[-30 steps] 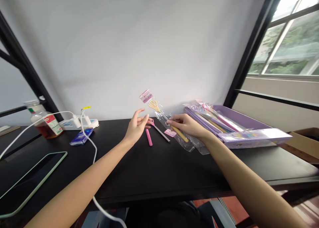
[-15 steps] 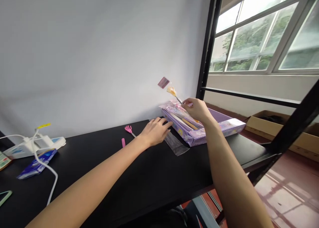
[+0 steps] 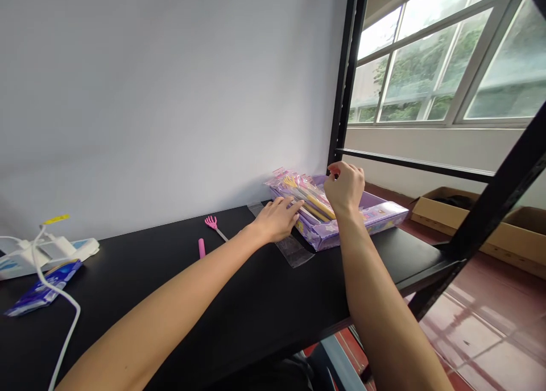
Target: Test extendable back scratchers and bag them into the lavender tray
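A purple patterned box (image 3: 326, 244) holds several back scratchers (image 3: 318, 205) in clear plastic wrappers, with pink and yellow hand-shaped heads. My left hand (image 3: 275, 219) rests at the box's near left edge, fingers stretched out and apart, nothing held. Above the box's right part hovers my right hand (image 3: 346, 189), its fingers curled in, with no object visible in it. Beneath and beside my left hand lies a flat clear plastic wrapper (image 3: 296, 253). An unwrapped back scratcher with a pink head (image 3: 210, 222) lies on the black table, its handle partly behind my left forearm; a pink grip (image 3: 202, 247) shows nearby.
On the left of the black table (image 3: 273, 300) are a white power strip (image 3: 87, 250) with plugs, a white cable (image 3: 70, 334) and a blue packet (image 3: 46, 287). A black metal post (image 3: 344, 78) rises behind the box. Cardboard boxes (image 3: 443, 214) stand on the floor beyond.
The wrapped yellow back scratcher that my right hand held up now lies among the others in the box. My right hand has let go of it. The view has turned slightly right.
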Demonstrator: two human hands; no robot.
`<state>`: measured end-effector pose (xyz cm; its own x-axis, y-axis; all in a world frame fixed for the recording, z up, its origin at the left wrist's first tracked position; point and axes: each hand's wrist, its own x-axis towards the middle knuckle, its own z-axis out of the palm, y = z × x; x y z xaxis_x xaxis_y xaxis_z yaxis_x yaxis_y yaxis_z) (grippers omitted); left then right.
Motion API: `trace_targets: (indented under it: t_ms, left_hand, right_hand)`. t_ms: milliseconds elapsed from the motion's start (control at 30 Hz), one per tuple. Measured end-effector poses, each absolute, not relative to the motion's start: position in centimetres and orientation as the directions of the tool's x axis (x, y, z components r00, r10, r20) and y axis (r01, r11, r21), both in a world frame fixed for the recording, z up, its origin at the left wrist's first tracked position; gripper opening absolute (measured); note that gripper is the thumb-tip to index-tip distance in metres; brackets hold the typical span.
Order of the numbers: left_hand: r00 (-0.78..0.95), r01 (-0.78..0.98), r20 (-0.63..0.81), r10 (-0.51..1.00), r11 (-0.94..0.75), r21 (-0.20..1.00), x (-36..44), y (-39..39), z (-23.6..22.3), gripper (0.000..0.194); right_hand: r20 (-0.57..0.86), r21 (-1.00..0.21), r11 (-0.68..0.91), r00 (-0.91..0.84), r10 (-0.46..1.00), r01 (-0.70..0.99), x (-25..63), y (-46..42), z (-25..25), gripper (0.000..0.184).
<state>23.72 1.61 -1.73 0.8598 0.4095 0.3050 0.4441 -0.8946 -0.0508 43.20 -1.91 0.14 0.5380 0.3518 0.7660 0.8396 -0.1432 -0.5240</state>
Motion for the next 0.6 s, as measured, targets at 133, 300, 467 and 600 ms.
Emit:
trace_targets:
  t_ms: [133,300,467,600]
  left_hand:
    - [0.862,0.456,0.286,0.418,-0.887,-0.077,20.4,1.4,-0.4,0.039]
    - [0.745,0.638,0.246,0.620,-0.770,0.010,12.5,1.5,1.7,0.030]
    - [0.541,0.821,0.173,0.823,-0.561,0.105,5.3,1.9,0.5,0.016]
    - [0.474,0.837,0.196,0.859,-0.508,0.202,2.6,1.4,-1.7,0.016]
  right_hand:
    - [0.915,-0.350,0.085,0.321,0.244,0.933,40.0,-1.7,0.5,0.030]
    - [0.927,-0.168,0.328,0.036,0.373,0.930,34.7,-2.0,0.6,0.031]
    - [0.702,-0.211,0.374,-0.126,0.701,0.903,29.3,-1.6,1.3,0.028]
    - [0.295,-0.197,0.359,-0.294,0.909,0.912,25.8,0.2,1.5,0.017]
